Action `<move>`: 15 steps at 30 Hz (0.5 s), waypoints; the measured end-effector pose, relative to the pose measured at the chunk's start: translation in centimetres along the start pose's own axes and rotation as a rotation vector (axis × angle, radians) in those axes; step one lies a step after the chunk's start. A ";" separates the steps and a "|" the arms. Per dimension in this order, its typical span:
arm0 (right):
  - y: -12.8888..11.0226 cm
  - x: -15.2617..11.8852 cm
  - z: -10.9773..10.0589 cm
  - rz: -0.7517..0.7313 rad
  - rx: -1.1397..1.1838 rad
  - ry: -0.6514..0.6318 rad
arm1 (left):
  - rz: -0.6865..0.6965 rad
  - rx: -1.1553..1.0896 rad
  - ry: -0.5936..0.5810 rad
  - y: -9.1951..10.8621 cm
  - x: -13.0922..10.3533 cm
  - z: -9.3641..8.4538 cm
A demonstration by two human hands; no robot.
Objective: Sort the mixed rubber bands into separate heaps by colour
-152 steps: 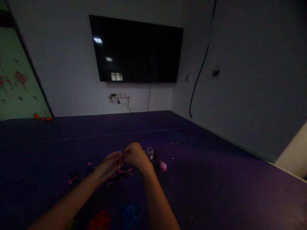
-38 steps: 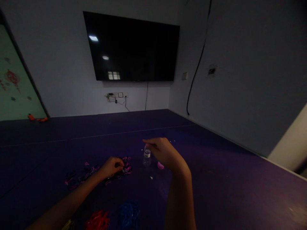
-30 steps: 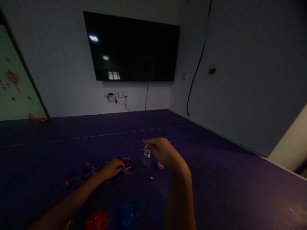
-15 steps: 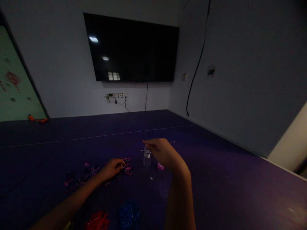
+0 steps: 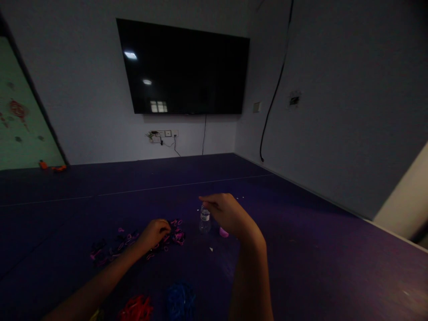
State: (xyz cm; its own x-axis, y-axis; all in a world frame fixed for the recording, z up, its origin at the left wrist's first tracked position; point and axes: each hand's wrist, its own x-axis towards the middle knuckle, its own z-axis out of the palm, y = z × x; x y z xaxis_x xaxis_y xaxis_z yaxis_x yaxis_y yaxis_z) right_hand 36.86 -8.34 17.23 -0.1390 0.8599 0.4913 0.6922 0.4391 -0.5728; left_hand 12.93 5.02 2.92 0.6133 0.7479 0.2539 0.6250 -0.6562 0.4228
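Left hand [image 5: 155, 234] low over the scattered pink and dark loops [image 5: 179, 236], fingers curled, thumb near forefinger; cannot tell whether a loop is pinched between them. Right hand [image 5: 227, 214] bent at the wrist, fingers stretched left above the clear bottle [image 5: 205, 225], thumb just below them at its mouth; grip or mere contact, cannot tell. Bottle upright, pale label, right of the loops. Pink object [image 5: 224, 232] just right of bottle, partly behind the right hand; white scrap [image 5: 211, 249] nearer. Near edge of view: red bundle [image 5: 136, 308], blue bundle [image 5: 181, 301] to its right, yellow bit [image 5: 96, 314] by the left forearm. Purple surface [image 5: 301, 267] runs far to the wall under the television [image 5: 190, 67], and right to the side wall [image 5: 341, 125]
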 end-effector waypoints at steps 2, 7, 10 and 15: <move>0.0 0.0 0.0 0.005 0.004 0.003 | 0.073 -0.001 -0.052 0.0 -0.1 0.5; -0.1 -0.1 0.0 0.013 0.007 0.001 | 0.200 0.128 -0.086 -0.6 -0.2 1.4; -0.3 -0.1 -0.1 0.024 0.002 -0.001 | 0.259 0.200 -0.090 -0.9 -0.2 1.7; -0.5 -0.1 -0.3 0.026 0.003 -0.006 | 0.322 0.226 -0.078 -0.7 -0.2 1.9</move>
State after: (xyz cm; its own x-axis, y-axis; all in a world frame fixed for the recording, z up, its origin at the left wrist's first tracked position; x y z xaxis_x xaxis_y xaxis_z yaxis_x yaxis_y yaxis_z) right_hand 36.70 -8.68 17.65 -0.1253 0.8723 0.4726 0.6932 0.4178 -0.5873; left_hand 13.26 5.12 0.95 0.8249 0.4957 0.2715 0.4797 -0.8681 0.1277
